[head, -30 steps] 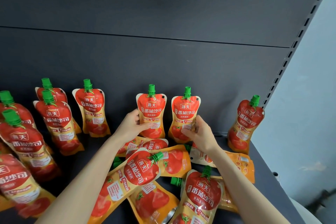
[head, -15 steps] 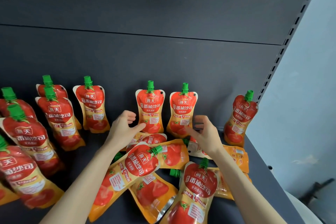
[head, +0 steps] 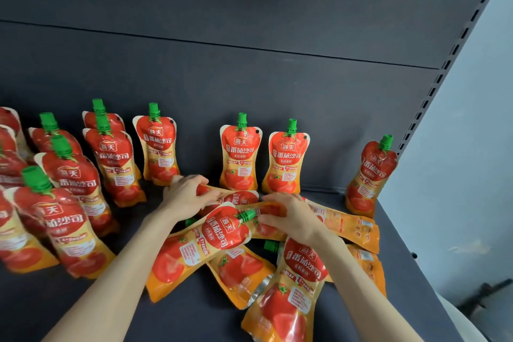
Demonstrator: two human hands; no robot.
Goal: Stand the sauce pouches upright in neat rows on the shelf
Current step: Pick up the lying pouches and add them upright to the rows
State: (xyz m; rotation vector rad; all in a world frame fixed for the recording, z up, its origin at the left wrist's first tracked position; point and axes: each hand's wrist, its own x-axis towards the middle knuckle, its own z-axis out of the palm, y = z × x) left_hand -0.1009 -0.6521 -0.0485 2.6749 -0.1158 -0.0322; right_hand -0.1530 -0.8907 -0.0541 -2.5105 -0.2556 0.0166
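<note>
Red and orange sauce pouches with green caps fill the dark shelf (head: 410, 236). Two stand upright at the back wall, one (head: 240, 158) beside the other (head: 287, 165), and a third (head: 372, 178) stands alone at the right end. In front of them several pouches lie flat in a loose pile, the topmost (head: 205, 241) pointing its cap right. My left hand (head: 186, 197) grips the end of a lying pouch (head: 236, 197) at the back of the pile. My right hand (head: 291, 214) curls over another lying pouch (head: 268, 230) beside it.
Several upright pouches (head: 111, 164) stand in rows on the left, and one (head: 158, 144) is nearest the gap. The slotted shelf upright (head: 444, 69) rises at the right, with a pale wall beyond. The shelf's right edge falls off near the lone pouch.
Both hands let go of the two upright pouches at the back and came down onto the lying pile. The view shifted slightly right and closer.
</note>
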